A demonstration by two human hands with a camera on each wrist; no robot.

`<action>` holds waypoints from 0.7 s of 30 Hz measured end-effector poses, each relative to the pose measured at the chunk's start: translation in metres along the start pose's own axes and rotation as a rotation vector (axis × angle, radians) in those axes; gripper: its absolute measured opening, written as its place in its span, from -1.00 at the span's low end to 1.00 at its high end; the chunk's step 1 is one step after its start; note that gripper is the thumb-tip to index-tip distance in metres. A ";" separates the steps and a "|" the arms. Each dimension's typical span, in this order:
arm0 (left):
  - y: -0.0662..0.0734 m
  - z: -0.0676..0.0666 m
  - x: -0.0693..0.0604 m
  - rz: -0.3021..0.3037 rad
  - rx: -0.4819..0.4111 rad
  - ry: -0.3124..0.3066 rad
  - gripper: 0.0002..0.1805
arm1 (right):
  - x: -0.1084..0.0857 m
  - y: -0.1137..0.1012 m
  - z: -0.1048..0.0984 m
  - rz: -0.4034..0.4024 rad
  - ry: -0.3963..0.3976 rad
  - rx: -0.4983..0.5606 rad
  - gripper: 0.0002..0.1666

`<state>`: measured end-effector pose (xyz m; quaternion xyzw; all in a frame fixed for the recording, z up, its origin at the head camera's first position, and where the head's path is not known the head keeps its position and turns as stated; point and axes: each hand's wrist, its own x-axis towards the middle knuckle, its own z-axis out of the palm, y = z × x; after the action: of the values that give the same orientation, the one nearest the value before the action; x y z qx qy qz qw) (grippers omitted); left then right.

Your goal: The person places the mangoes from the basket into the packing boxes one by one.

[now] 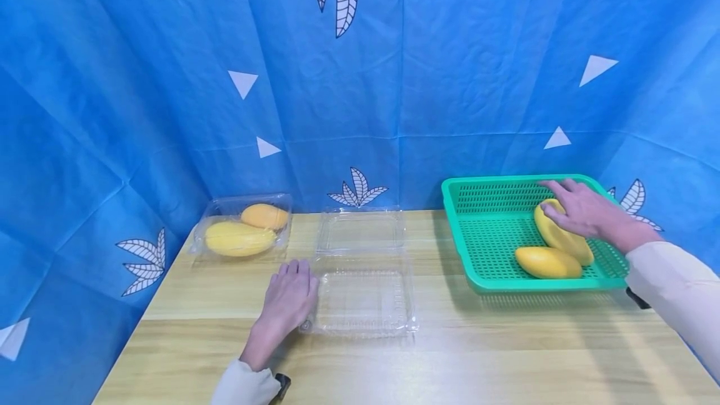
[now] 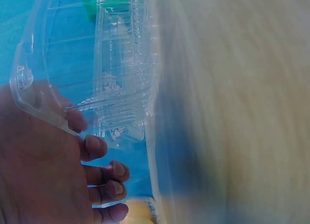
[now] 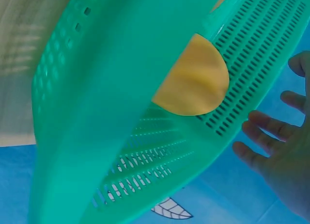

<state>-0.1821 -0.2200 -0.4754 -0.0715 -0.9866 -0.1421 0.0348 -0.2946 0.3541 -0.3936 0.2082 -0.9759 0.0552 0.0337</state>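
Note:
An open clear plastic clamshell box (image 1: 362, 332) lies on the table, its lid folded back toward the curtain. At its left side is my left hand (image 1: 289, 295), with loosely bent fingers (image 2: 104, 175); the thumb shows through the clear plastic near the box's corner. Over the green basket (image 1: 471, 261) hovers my right hand (image 1: 585, 211), fingers spread and apart, holding nothing. Below it, inside the basket, are two yellow mangoes: a larger one (image 1: 575, 244) partly covered by the hand, and a smaller one (image 1: 548, 262) in front. A mango (image 3: 201, 83) also shows in the right wrist view.
A closed clear box (image 1: 285, 230) at the back left contains a yellow oblong fruit (image 1: 239, 238) and a smaller orange-yellow fruit (image 1: 264, 216). Behind the wooden table (image 1: 450, 355) hangs a blue curtain (image 1: 427, 80) with leaf prints.

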 end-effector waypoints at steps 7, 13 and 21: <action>0.002 0.000 0.000 0.013 0.003 0.023 -0.79 | 0.001 0.008 0.006 0.055 -0.058 0.029 -0.23; 0.002 0.000 -0.001 0.015 -0.003 0.018 -0.77 | 0.002 0.015 0.009 0.131 -0.142 0.070 -0.12; 0.004 -0.001 0.000 0.009 0.006 0.016 -0.77 | -0.002 0.024 0.014 0.198 -0.217 0.143 0.00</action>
<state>-0.1810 -0.2163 -0.4734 -0.0748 -0.9864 -0.1395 0.0438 -0.3030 0.3750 -0.4097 0.1178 -0.9831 0.1050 -0.0926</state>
